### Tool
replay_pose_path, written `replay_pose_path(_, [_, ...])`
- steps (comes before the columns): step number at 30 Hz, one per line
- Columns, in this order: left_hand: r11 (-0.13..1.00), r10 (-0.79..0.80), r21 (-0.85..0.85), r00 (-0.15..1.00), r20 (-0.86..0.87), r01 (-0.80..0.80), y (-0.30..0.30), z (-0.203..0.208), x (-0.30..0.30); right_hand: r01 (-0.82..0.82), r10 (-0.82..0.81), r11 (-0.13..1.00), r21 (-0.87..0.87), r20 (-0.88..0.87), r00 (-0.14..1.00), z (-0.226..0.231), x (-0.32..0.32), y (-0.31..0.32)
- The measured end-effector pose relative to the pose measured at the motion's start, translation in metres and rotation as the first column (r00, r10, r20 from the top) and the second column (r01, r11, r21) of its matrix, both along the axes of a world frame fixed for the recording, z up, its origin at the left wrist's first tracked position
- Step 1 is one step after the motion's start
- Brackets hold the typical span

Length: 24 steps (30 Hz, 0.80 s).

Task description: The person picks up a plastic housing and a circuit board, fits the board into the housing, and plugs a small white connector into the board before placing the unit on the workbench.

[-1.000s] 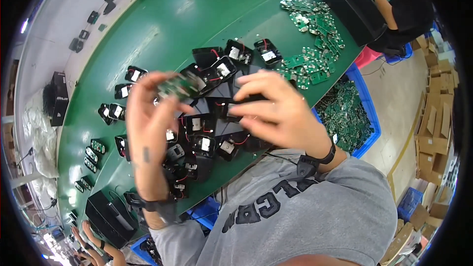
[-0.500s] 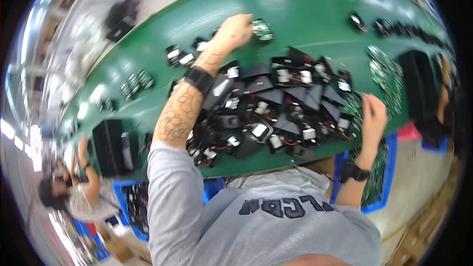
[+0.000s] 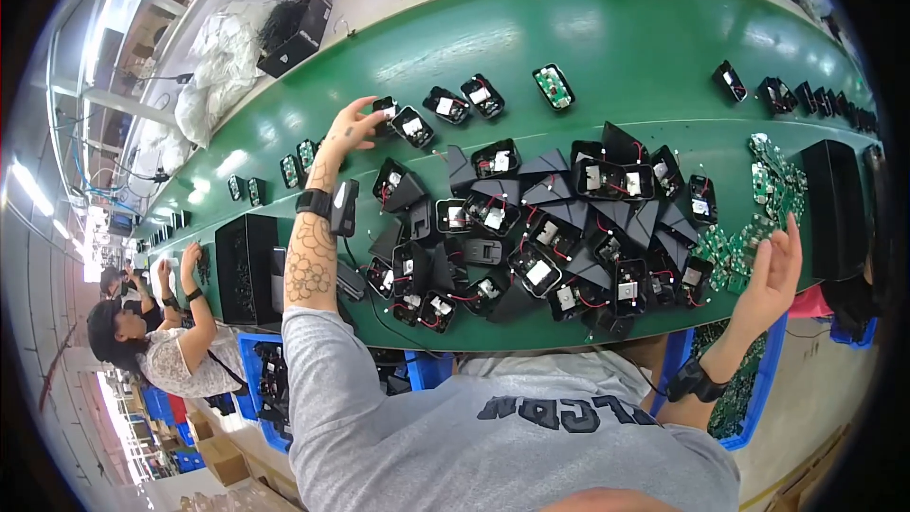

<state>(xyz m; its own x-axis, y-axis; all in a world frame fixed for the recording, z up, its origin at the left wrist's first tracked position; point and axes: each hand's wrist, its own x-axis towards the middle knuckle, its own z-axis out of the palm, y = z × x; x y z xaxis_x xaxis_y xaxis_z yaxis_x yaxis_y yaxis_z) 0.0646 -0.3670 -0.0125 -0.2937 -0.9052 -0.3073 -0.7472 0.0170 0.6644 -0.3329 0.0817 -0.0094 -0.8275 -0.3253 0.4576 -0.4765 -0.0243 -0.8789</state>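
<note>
My left hand (image 3: 351,128) reaches to the far left of the work pile, its fingers closed around a small black plastic housing (image 3: 385,106). Beside it stand more open housings (image 3: 413,127) with white parts inside, and farther right a housing with a green circuit board (image 3: 554,87) in it. My right hand (image 3: 776,275) hovers at the right with its fingers stretched out and nothing visible in them. Just left of that hand lies a heap of loose green circuit boards (image 3: 728,254). Between my arms spreads a pile of black housings (image 3: 536,270) with red wires and wedge-shaped covers.
A black bin (image 3: 834,209) stands at the right end of the green table (image 3: 645,47), another black bin (image 3: 248,265) at the left. Blue crates (image 3: 758,389) sit below the edge. A co-worker (image 3: 161,341) works at the left. More housings (image 3: 777,95) line the far right.
My left hand has moved left from the housing with the green board to a black housing. My right hand has gone from a pinch to outstretched fingers. The view has shifted.
</note>
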Motion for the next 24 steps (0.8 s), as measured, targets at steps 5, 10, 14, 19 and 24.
replay_pose_path(5, [0.999, 0.014, 0.048, 0.975, -0.224, -0.003, 0.013, 0.002, 0.001, -0.246, 0.243, 0.965, 0.096, 0.040, 0.969, 0.009, 0.019, -0.010])
replay_pose_path(10, [0.986, 0.160, 0.059, 0.776, -0.610, -0.157, 0.039, 0.009, 0.040, -0.277, 0.273, 0.960, 0.037, 0.093, 0.958, 0.011, 0.029, -0.002])
replay_pose_path(14, [0.977, 0.184, 0.211, 0.429, -0.884, 0.015, 0.124, 0.057, 0.001, -0.406, 0.410, 0.911, -0.070, 0.262, 0.874, 0.014, 0.038, 0.001])
replay_pose_path(19, [0.882, 0.349, 0.447, 0.428, -0.834, 0.151, 0.268, 0.057, -0.069, -0.652, 0.696, 0.696, -0.301, 0.505, 0.510, 0.007, 0.076, -0.032])
replay_pose_path(24, [0.815, 0.457, 0.548, 0.374, -0.807, 0.187, 0.314, 0.031, -0.106, -0.680, 0.765, 0.580, -0.448, 0.586, 0.266, 0.003, 0.101, -0.060])
